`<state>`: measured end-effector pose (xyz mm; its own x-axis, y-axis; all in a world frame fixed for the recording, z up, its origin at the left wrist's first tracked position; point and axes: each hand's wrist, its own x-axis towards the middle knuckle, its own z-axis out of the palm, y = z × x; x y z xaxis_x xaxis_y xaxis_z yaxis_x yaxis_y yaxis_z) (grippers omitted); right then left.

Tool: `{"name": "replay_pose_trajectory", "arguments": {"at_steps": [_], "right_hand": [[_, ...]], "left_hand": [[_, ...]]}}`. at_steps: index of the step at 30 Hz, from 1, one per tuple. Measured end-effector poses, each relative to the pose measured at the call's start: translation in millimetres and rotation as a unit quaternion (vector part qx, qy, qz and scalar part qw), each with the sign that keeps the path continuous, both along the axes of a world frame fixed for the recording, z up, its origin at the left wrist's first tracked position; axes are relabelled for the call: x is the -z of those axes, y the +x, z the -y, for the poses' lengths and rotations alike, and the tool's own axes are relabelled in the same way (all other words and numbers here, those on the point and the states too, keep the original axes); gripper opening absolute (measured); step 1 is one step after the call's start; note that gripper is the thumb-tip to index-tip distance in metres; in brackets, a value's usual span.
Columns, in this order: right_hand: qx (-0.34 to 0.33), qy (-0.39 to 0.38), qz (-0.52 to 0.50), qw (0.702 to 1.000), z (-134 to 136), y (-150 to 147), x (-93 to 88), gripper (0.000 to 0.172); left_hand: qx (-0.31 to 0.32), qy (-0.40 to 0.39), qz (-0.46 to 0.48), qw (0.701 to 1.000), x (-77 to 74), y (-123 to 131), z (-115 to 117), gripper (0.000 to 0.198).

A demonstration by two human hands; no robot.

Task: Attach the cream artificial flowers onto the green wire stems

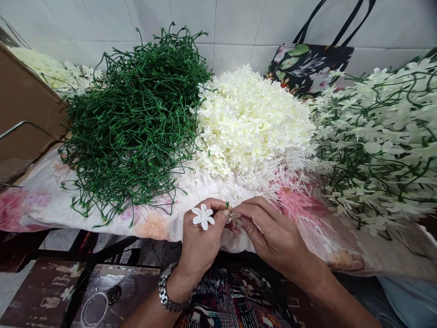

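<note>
Your left hand [200,239] pinches a short green stem [227,206] that carries a white flower [203,216], which rests against the back of your fingers. Your right hand [269,232] meets it at the fingertips, closed narrow on a small pale piece [234,215]; what it is cannot be told. Both hands hover at the near edge of the table [41,200], which is covered by a floral cloth. Behind them lies a heap of loose white blossoms [252,123], touching a tangle of bare green stems [136,118] to its left. Finished flowered sprays [378,141] pile up on the right. A floral tote bag [307,66] leans against the tiled wall [239,23].
</note>
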<state>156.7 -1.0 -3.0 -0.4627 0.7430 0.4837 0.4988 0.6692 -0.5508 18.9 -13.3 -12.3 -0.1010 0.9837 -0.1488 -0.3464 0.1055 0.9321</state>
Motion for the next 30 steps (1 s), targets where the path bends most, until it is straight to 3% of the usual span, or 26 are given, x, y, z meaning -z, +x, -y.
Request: {"name": "replay_pose_trajectory", "arguments": {"at_steps": [7, 11, 16, 20, 26, 30], "right_hand": [[-0.024, 0.026, 0.007, 0.999, 1, 5, 1.1, 0.025], [0.018, -0.054, -0.063, 0.996, 1, 11, -1.9, 0.014], [0.070, -0.175, -0.189, 0.964, 3, 8, -6.5, 0.007], [0.070, -0.151, -0.188, 0.968, 4, -1, -2.0, 0.007], [0.064, -0.095, -0.163, 0.980, 2, -4, 6.7, 0.009], [0.066, -0.043, -0.101, 0.992, 3, 1, 6.5, 0.012]], "left_hand": [[-0.011, -0.020, 0.013, 1.000, -2.4, 0, -1, 0.005], [-0.006, -0.033, -0.029, 0.999, -4.9, 0, -3, 0.005], [0.009, -0.045, -0.089, 0.995, -12.2, 1, -4, 0.008], [0.011, -0.030, -0.094, 0.995, -15.6, 4, -3, 0.009], [0.005, -0.048, -0.002, 0.999, -7.2, 6, -2, 0.006], [0.009, -0.042, -0.022, 0.999, -6.9, 4, -1, 0.006]]}}
